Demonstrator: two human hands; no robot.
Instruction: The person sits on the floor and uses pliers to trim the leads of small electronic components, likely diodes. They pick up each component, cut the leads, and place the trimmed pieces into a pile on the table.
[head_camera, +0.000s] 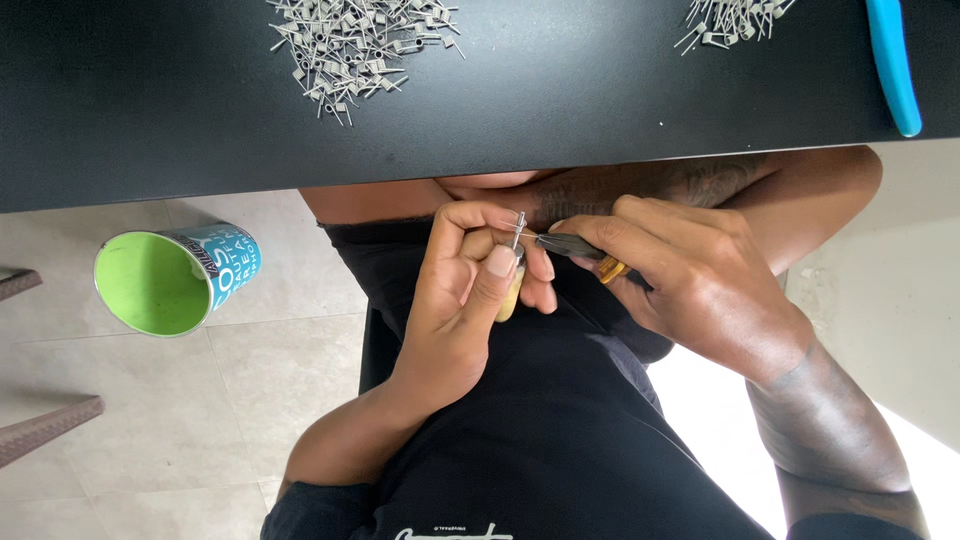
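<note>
My left hand (478, 285) is closed around a small pale wooden-handled tool (510, 295) with a thin metal pin and a small wire coil (518, 228) at its top. My right hand (690, 275) grips dark pliers with yellow handle parts (585, 250), whose tips touch the coil. Both hands work over my lap, just below the edge of the black table (150, 110). On the table lie a pile of small metal wire coils (355, 45) at top centre and a second pile (735, 18) at top right.
A blue-handled tool (893, 65) lies at the table's right end. A green-lined cup with a teal printed wrap (170, 280) stands on the tiled floor to the left. Brown chair legs (45, 425) show at far left.
</note>
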